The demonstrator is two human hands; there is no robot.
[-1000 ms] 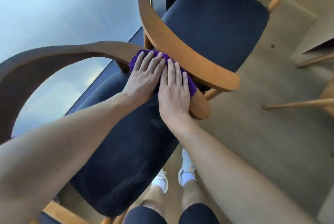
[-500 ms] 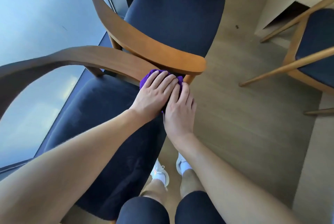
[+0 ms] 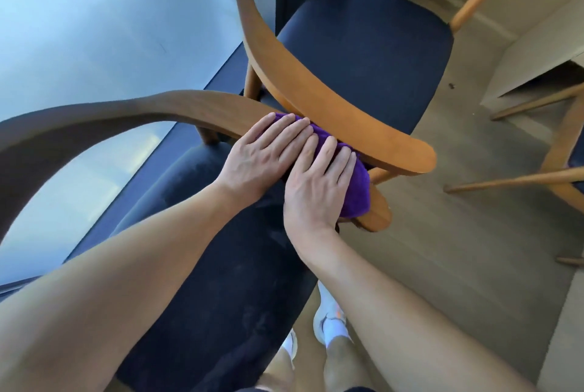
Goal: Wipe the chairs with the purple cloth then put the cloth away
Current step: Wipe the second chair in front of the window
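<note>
At the far left we see the window glass [image 3: 94,28], pale and bright, behind the near chair [image 3: 126,113], whose curved wooden rail sweeps from the left edge toward the middle. Below that rail lies its dark seat [image 3: 221,281], partly hidden by the two bare forearms reaching in from the bottom.

The left hand [image 3: 262,157] lies flat, fingers straight and close together, pressing on the near end of the purple cloth [image 3: 357,192]. Just beside it, touching, the right hand [image 3: 319,189] also rests flat on the cloth, fingers straight and slightly spread. Neither hand is curled round it. The cloth is draped over the right end of the near chair's rail, with bare wood showing past it at the tip.

What crowds us here is the second chair [image 3: 331,101]. Its lighter wooden rail crosses slantwise just beyond the fingertips and hides the far edge of the cloth, and we cannot tell whether the two rails touch. Its dark cushion sits beyond.

Below the hands we glimpse white shoes [image 3: 331,325] on the wooden floor [image 3: 458,249]. Further right stands a pale cabinet [image 3: 537,53], and at the right edge are the legs of a third chair [image 3: 556,151], well apart from the cloth.
</note>
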